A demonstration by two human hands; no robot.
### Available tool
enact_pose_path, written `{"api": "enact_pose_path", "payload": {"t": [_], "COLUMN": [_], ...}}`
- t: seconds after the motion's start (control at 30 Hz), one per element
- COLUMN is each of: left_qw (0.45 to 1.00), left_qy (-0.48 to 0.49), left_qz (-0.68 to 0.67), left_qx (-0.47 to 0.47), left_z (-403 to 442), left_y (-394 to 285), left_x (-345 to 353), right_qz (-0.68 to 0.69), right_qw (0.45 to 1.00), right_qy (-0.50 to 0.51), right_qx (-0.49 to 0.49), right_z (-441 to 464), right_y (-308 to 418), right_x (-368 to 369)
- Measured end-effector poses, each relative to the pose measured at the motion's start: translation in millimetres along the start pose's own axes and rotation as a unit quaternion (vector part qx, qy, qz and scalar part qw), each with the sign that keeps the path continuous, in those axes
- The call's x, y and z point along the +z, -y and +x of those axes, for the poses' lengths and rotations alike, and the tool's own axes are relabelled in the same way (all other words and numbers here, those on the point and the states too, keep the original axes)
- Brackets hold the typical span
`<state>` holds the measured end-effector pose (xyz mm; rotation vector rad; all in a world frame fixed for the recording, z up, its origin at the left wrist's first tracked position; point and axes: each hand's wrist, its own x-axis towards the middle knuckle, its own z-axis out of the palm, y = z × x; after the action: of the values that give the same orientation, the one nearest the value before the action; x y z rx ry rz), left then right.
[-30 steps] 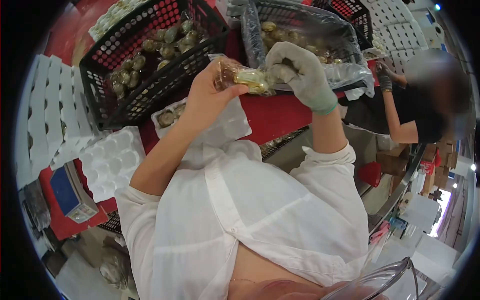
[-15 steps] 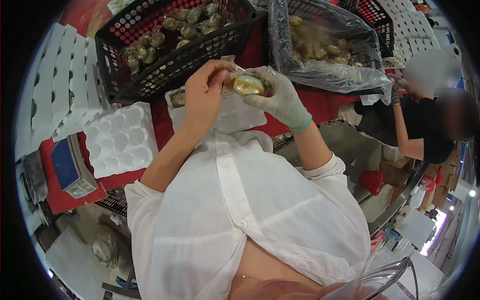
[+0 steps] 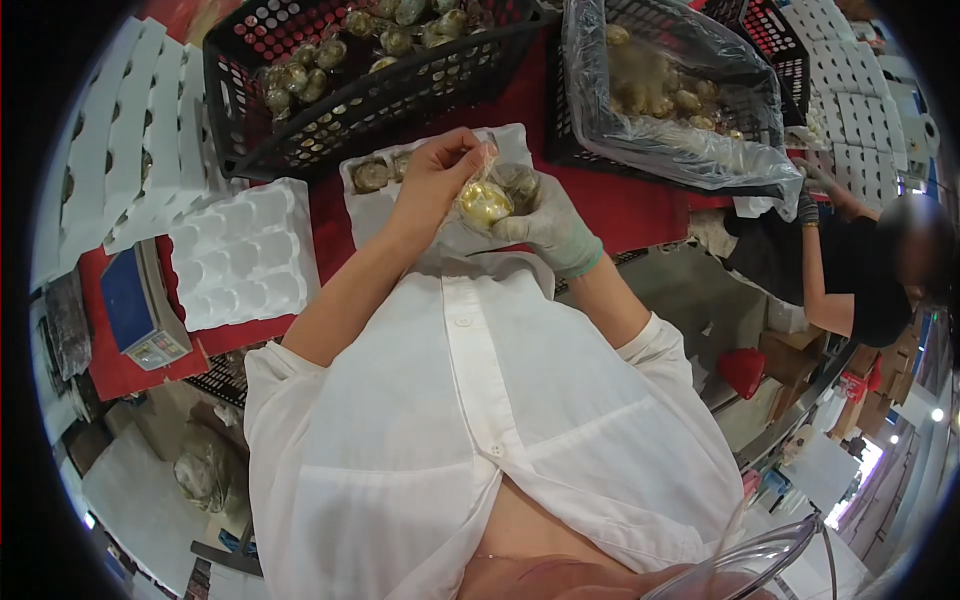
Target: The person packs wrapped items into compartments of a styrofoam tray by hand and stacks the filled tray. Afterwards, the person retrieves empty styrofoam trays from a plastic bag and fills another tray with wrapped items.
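Note:
A shiny golden-green egg in clear plastic film is between my hands, above a white foam tray. My right hand, in a pale grey-green glove, is closed around the egg from the right. My bare left hand pinches the gathered end of the film just above the egg. In the tray's upper left pockets sit dark wrapped eggs, partly hidden behind my left hand. Another dark egg shape shows just above my gloved fingers; I cannot tell whether it is held or lies in the tray.
A black crate of wrapped eggs stands at the back; right of it is a plastic-lined crate of eggs. Left are a foam tray with bare pockets, stacked trays and a blue scale. A co-worker is at the right.
The egg has turned and come slightly lower and nearer my body. Its film, stretched out between my hands before, is now gathered upward in my left fingers. More of the tray behind shows.

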<state>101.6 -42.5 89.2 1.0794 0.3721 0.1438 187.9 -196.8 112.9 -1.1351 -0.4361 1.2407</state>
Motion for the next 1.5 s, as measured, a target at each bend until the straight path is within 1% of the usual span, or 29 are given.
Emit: {"api": "enact_pose_path", "payload": {"t": [0.07, 0.1, 0.17, 0.2, 0.27, 0.3, 0.37, 0.4, 0.43, 0.47, 0.53, 0.6, 0.67, 0.7, 0.77, 0.8, 0.83, 0.87, 0.9, 0.97, 1.03, 1.07, 1.1, 1.17, 1.2, 1.27, 1.3, 1.37, 1.5], "left_qw": [0.987, 0.987, 0.986, 0.986, 0.994, 0.994, 0.992, 0.992, 0.990, 0.986, 0.988, 0.990, 0.994, 0.994, 0.997, 0.997, 0.993, 0.981, 0.981, 0.956, 0.940, 0.922, 0.923, 0.915, 0.915, 0.803, 0.803, 0.767, 0.796], "left_qy": [-0.083, -0.083, -0.086, -0.085, -0.109, -0.108, -0.046, -0.045, -0.036, -0.027, -0.003, 0.018, 0.027, 0.027, -0.010, -0.012, -0.033, -0.055, -0.057, -0.079, -0.102, -0.125, -0.126, -0.157, -0.158, -0.147, -0.145, -0.112, -0.132], "left_qz": [0.122, 0.122, 0.105, 0.105, 0.013, 0.013, 0.079, 0.078, 0.117, 0.156, 0.150, 0.143, 0.027, 0.024, 0.060, 0.058, 0.116, 0.174, 0.173, 0.252, 0.285, 0.318, 0.317, 0.315, 0.315, 0.550, 0.551, 0.606, 0.557], "left_qx": [0.058, 0.056, 0.099, 0.097, 0.016, 0.014, 0.091, 0.089, 0.071, 0.053, 0.024, -0.004, -0.100, -0.101, -0.042, -0.042, 0.009, 0.060, 0.060, 0.131, 0.155, 0.179, 0.180, 0.196, 0.195, 0.177, 0.175, 0.180, 0.196], "left_z": [-2, -3, -4, -6, -10, -12, -15, -17, -19, -20, -21, -22, -25, -23, -16, -11, -6, -1, 5, 19, 37, 46, 56, 72, 76, 79, 83, 85, 86], "left_y": [4, 6, 9, 11, 16, 20, 26, 28, 27, 27, 41, 55, 63, 73, 96, 103, 106, 107, 109, 98, 97, 98, 101, 111, 115, 118, 119, 121, 118], "left_x": [2, 2, 3, 3, 2, 0, -5, -6, -6, -8, -16, -21, -22, -24, -27, -29, -27, -26, -24, -14, -10, -11, -14, -20, -23, -31, -35, -39, -38], "right_qz": [0.001, 0.020, 0.040, 0.033, 0.027, 0.007, -0.012, -0.096, -0.180, -0.179, -0.324, -0.303, -0.282, -0.304, -0.327, -0.351, -0.374, -0.374, -0.379, -0.383, -0.514, -0.516, -0.517, -0.588, -0.588, -0.686, -0.685, -0.707, -0.734], "right_qw": [1.000, 1.000, 0.999, 0.999, 0.999, 0.998, 0.994, 0.989, 0.977, 0.977, 0.941, 0.950, 0.958, 0.951, 0.942, 0.930, 0.916, 0.916, 0.911, 0.904, 0.821, 0.818, 0.818, 0.779, 0.780, 0.695, 0.696, 0.683, 0.664], "right_qy": [-0.008, -0.019, -0.032, -0.033, -0.036, -0.069, -0.106, -0.109, -0.110, -0.111, -0.082, -0.059, -0.037, -0.056, -0.072, -0.111, -0.148, -0.146, -0.166, -0.187, -0.197, -0.200, -0.200, -0.192, -0.191, -0.170, -0.171, -0.169, -0.133], "right_qx": [0.008, 0.007, 0.007, 0.016, 0.026, 0.004, -0.018, -0.024, -0.030, -0.029, -0.054, -0.044, -0.032, -0.017, 0.002, 0.008, 0.014, 0.016, -0.006, -0.027, -0.150, -0.155, -0.155, -0.103, -0.101, -0.133, -0.132, -0.077, -0.057], "right_z": [-1, -1, -1, -1, 1, 2, 3, 5, 6, 5, 3, 1, 1, 1, 2, 5, 7, 10, 15, 26, 40, 48, 58, 73, 80, 91, 95, 98, 105], "right_y": [-9, -14, -17, -15, -16, -20, -27, -30, -32, -33, -34, -47, -52, -54, -57, -61, -63, -62, -59, -56, -53, -52, -53, -60, -64, -70, -73, -73, -68], "right_x": [0, 0, -1, -2, -4, -4, -11, -18, -24, -28, -34, -47, -48, -47, -44, -44, -44, -46, -49, -59, -75, -81, -88, -102, -108, -113, -115, -112, -120]}}
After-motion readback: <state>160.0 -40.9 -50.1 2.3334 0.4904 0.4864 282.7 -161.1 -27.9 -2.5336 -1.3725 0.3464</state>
